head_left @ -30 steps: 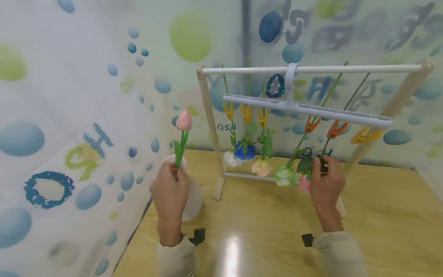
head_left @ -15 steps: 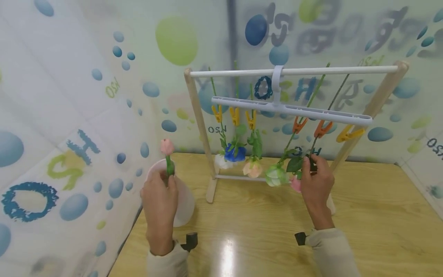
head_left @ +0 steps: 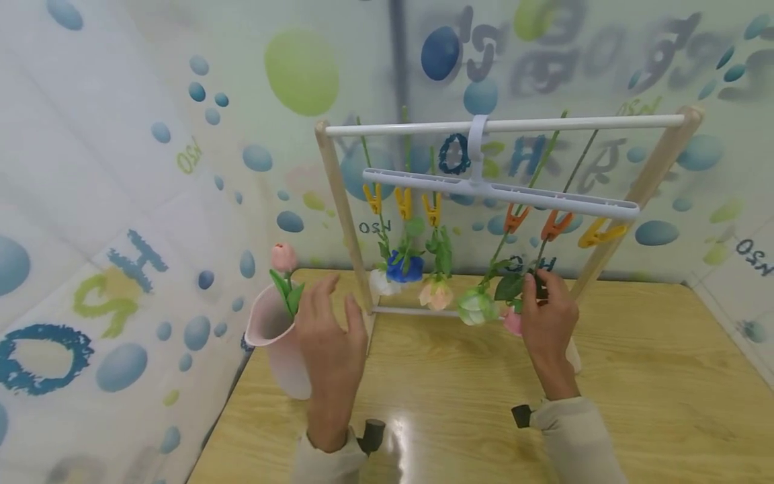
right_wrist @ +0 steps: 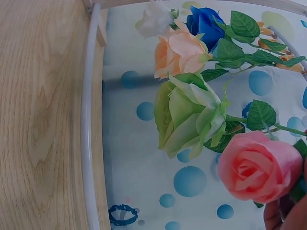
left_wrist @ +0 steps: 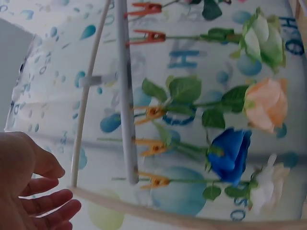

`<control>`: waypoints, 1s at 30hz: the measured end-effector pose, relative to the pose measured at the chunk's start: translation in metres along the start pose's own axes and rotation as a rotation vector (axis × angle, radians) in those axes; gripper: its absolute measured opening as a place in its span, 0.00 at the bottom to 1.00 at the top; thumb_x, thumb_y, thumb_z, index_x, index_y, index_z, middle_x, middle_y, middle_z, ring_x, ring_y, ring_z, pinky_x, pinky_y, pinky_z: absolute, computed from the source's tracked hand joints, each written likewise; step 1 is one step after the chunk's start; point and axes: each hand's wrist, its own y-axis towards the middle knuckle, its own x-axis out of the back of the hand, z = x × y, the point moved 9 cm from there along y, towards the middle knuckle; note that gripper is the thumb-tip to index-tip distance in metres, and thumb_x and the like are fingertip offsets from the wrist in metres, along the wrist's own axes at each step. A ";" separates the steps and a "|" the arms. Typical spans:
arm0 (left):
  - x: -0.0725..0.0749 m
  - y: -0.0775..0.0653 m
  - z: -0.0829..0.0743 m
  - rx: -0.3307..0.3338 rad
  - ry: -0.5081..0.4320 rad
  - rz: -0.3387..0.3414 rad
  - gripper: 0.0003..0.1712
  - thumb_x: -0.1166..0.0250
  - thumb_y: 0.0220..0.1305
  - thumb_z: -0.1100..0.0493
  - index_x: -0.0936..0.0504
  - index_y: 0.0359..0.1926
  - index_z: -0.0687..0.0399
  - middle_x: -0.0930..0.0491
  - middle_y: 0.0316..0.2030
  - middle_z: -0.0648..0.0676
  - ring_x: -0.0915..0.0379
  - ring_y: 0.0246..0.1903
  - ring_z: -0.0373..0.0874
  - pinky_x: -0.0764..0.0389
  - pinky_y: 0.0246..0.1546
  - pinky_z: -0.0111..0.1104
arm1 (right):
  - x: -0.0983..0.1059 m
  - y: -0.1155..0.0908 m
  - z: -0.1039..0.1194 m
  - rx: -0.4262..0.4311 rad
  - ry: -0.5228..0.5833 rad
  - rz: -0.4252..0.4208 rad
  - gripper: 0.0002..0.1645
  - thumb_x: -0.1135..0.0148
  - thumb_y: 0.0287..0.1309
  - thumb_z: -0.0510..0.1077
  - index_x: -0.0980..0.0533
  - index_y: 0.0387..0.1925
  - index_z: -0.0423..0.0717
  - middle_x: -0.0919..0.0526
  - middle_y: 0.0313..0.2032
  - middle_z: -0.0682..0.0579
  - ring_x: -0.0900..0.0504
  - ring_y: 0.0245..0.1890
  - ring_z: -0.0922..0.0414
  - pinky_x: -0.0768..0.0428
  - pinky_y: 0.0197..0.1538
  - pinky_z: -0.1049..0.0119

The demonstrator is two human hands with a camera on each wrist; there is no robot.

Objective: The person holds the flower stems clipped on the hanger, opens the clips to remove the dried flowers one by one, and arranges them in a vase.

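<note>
Pink tulip [head_left: 283, 257] stands in pale vase [head_left: 287, 366] beside hanging roses [head_left: 405, 267]

A wood-grain desk [head_left: 459, 403] sits against spotted, lettered walls [head_left: 199, 296]. On it stands a rack [head_left: 399, 128] with a white rod, bearing a grey hanger [head_left: 544, 197] whose clips [head_left: 432, 214] hold the roses bloom-down: white, blue, peach, green, pink. The vase, left of the rack, holds the tulip, its bloom above the rim. The left grip [head_left: 332, 343] is spread near the vase; the right grip [head_left: 549, 319] pinches the stem [head_left: 539, 254] of the pink rose [right_wrist: 259, 167].
</note>
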 end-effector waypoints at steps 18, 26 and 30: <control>-0.154 -0.005 -0.152 -0.389 -0.210 0.313 0.19 0.40 0.72 0.52 0.17 0.53 0.60 0.13 0.35 0.51 0.19 0.29 0.39 0.20 0.30 0.26 | 0.000 -0.004 0.001 0.024 -0.022 0.070 0.09 0.40 0.66 0.37 0.19 0.41 0.33 0.14 0.36 0.38 0.15 0.27 0.44 0.36 0.32 0.90; -0.192 0.005 -0.175 -0.364 -0.107 0.374 0.16 0.40 0.71 0.47 0.18 0.37 0.54 0.23 0.18 0.47 0.32 0.13 0.36 0.36 0.14 0.23 | 0.003 -0.006 0.003 0.063 -0.064 0.072 0.05 0.37 0.61 0.32 0.20 0.40 0.34 0.15 0.30 0.40 0.16 0.24 0.46 0.28 0.28 0.76; -0.204 0.006 -0.179 -0.310 -0.051 0.389 0.18 0.40 0.70 0.42 0.20 0.32 0.50 0.25 0.17 0.44 0.35 0.11 0.34 0.40 0.13 0.22 | 0.005 -0.006 0.001 0.067 -0.058 0.076 0.06 0.37 0.59 0.29 0.20 0.38 0.35 0.16 0.27 0.41 0.17 0.22 0.47 0.25 0.26 0.68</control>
